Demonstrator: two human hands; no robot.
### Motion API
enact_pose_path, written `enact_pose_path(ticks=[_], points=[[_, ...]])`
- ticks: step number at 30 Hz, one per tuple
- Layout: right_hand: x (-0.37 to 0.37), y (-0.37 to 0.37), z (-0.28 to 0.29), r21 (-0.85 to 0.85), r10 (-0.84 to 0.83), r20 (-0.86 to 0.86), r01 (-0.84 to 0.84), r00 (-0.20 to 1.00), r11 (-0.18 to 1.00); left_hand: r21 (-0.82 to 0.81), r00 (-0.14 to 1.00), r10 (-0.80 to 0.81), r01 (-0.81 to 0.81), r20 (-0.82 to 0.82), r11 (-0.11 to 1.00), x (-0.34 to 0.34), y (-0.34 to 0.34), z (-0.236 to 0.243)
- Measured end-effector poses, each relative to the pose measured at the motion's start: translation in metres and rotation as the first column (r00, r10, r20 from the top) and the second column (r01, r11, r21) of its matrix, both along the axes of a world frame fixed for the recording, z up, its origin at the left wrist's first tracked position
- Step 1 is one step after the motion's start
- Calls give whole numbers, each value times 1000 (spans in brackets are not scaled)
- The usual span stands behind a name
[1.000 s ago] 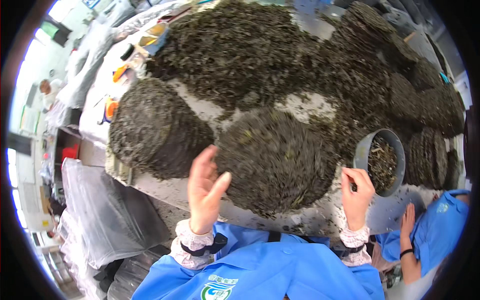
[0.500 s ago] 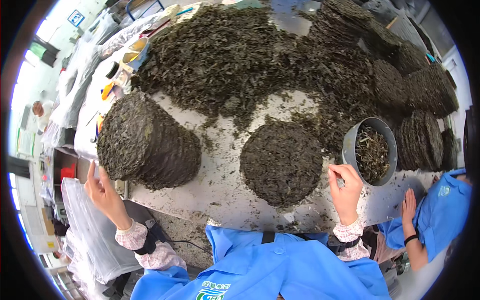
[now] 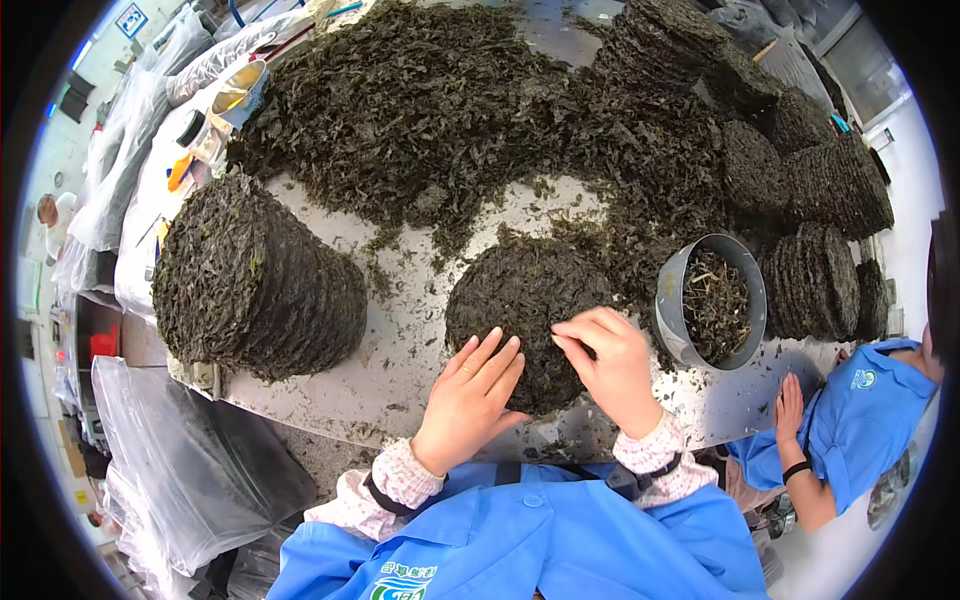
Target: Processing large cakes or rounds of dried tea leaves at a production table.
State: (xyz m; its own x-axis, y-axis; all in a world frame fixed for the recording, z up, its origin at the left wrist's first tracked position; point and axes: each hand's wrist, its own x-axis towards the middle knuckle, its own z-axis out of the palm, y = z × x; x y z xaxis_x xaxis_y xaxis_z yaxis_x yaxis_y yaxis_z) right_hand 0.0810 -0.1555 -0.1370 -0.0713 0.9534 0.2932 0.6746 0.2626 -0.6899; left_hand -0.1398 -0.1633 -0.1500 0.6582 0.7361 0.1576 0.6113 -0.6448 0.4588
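Note:
A round, flat cake of dark dried seaweed lies on the metal table in front of me. My left hand rests over its near left edge, fingers stretched out and slightly apart, holding nothing. Above the near right part of the cake, my right hand has thumb and forefinger pinched together. Whatever may be between those fingertips is too small to make out. A tall stack of similar seaweed cakes leans on the left. Close to my right hand stands a grey round tub with loose stalky scraps in it.
Loose dried seaweed is heaped across the back of the table. More stacked cakes stand at the right. Clear plastic bags hang at the lower left. A co-worker's hand and blue sleeve are at the right edge.
My left hand has left the side of the tall stack and come right onto the single cake. My right hand has moved left over the cake. The view has shifted slightly.

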Motion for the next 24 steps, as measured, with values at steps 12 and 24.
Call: enact_pose_path(ticks=[12, 24], points=[[-42, 45, -18, 16, 94, 259, -102, 961, 995, -3, 999, 17, -17, 29, 1000, 1, 0, -3], [-36, 47, -15, -4, 98, 260, -101, 961, 995, -19, 999, -29, 28, -32, 999, -2, 0, -2]])
